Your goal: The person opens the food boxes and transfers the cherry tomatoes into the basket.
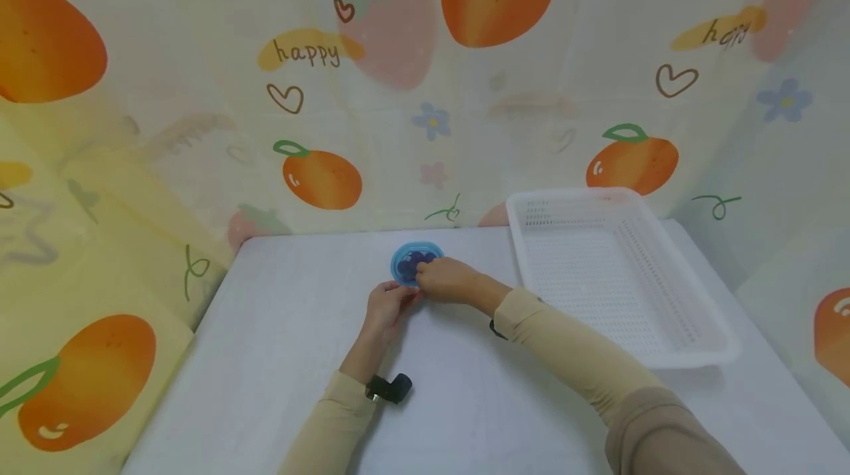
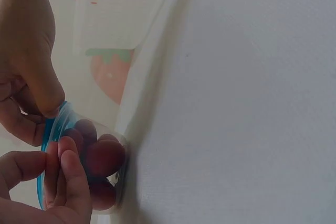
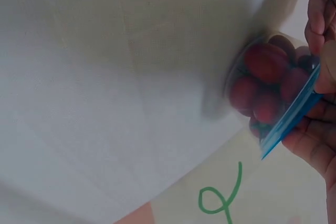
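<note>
A clear plastic tub with a blue lid stands near the table's far edge. Dark red round fruits fill it and show through its wall. At the near side of the rim, my left hand pinches the lidded edge, fingertips lying along the tub's wall. My right hand reaches over from the right and grips the lid's edge between thumb and curled fingers. Both hands meet close together at the rim. In the right wrist view the lid covers the tub's mouth, partly hidden behind the fingers.
A large white perforated plastic basket stands on the right of the white-covered table. A fruit-printed curtain hangs right behind the table and along its sides. A dark band with a small device sits on the left wrist.
</note>
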Demonstrator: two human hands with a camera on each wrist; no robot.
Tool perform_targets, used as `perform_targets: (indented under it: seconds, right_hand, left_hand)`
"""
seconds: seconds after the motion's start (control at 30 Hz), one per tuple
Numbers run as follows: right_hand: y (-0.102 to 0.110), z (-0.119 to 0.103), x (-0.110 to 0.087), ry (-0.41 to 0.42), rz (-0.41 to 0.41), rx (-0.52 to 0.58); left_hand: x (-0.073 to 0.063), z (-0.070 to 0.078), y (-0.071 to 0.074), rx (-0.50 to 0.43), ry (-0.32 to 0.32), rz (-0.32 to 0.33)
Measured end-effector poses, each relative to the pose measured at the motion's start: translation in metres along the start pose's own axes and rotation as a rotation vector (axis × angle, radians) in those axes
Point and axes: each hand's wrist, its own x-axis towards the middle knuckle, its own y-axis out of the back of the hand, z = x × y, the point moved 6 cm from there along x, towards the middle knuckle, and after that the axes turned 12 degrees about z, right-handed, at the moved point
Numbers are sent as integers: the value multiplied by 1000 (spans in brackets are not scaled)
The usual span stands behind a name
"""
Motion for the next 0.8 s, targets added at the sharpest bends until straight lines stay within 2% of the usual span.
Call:
perform_targets:
  seconds: [0.17, 0.47, 0.6, 0.8]
  right_hand:
    - [-4, -3, 0, 17, -23, -44]
    - [-3, -1, -2, 66, 5, -104]
    - [1, -2, -2, 91, -18, -113]
    - [17, 3, 1, 65, 31, -76]
  left_hand:
    - [0, -2, 0, -12, 8, -5]
    - [1, 1, -2, 31, 7, -20]
    - [1, 1, 0, 35, 27, -20]
    - [1, -1, 1, -28, 17, -48]
